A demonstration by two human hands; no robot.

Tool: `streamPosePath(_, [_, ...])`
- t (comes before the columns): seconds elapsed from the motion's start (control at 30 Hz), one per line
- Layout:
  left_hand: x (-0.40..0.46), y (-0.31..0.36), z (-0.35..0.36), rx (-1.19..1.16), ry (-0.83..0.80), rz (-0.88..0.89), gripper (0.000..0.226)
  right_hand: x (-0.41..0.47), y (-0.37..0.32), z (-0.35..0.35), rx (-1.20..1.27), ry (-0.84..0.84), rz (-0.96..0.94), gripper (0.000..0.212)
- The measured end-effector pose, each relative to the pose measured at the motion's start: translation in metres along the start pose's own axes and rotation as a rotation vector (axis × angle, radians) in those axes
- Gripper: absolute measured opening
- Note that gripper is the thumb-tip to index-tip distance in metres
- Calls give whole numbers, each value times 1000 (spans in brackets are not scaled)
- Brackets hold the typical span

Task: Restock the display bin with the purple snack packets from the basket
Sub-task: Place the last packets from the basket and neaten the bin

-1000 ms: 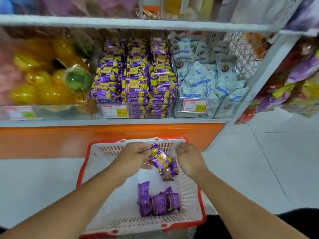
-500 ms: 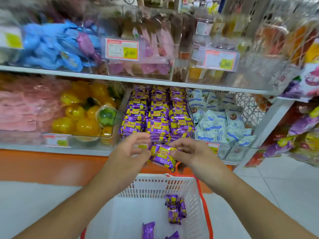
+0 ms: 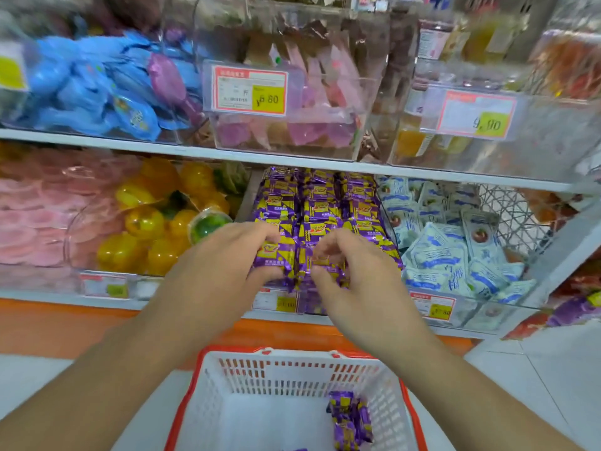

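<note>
Purple and yellow snack packets (image 3: 317,203) fill the clear display bin (image 3: 276,302) on the lower shelf in neat rows. My left hand (image 3: 224,258) grips a purple packet (image 3: 273,255) at the bin's front, thumb under it and fingers over its top. Beside it, my right hand (image 3: 351,271) pinches another purple packet (image 3: 325,266) with curled fingers. Below, the white basket with a red rim (image 3: 292,369) stands on the floor with a few purple packets (image 3: 349,421) left at its right side.
Yellow and green jelly cups (image 3: 143,222) fill the bin to the left and pale blue packets (image 3: 455,242) the bin to the right. An upper shelf (image 3: 195,151) overhangs the purple bin closely. Price tags (image 3: 434,307) hang on the bin fronts. White floor tiles surround the basket.
Both hands lifted packets from the basket up to the shelf and now hold them at the front of the purple bin. The view tilted upward, so the basket dropped low.
</note>
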State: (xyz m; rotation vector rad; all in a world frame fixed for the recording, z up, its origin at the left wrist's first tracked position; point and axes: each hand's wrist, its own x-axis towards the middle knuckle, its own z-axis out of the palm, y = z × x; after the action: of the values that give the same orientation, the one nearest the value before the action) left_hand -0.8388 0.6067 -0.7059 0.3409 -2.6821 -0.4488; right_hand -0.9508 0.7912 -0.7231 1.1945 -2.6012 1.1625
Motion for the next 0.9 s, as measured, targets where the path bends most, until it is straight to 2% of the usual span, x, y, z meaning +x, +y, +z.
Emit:
streamPosePath(0.1, [7, -8, 16, 21, 10, -16, 30, -3, 16, 5, -267, -29, -127, 34])
streamPosePath(0.23, [7, -18, 35, 33, 28, 30, 28, -1, 22, 14, -445, 36, -173, 38])
streamPosePath(0.37, [6, -17, 46, 20, 116, 40, 27, 4, 23, 21, -485, 124, -203, 33])
streamPosePath(0.47, [4, -17, 52, 37, 141, 57, 29, 5, 22, 25, -487, 123, -214, 32])
streamPosePath(0.63, [3, -25, 52, 48, 121, 58, 32, 8, 24, 27, -516, 101, -208, 43])
streamPosePath(0.9, [6, -27, 55, -17, 126, 61, 31, 13, 29, 38, -555, 192, -274, 38])
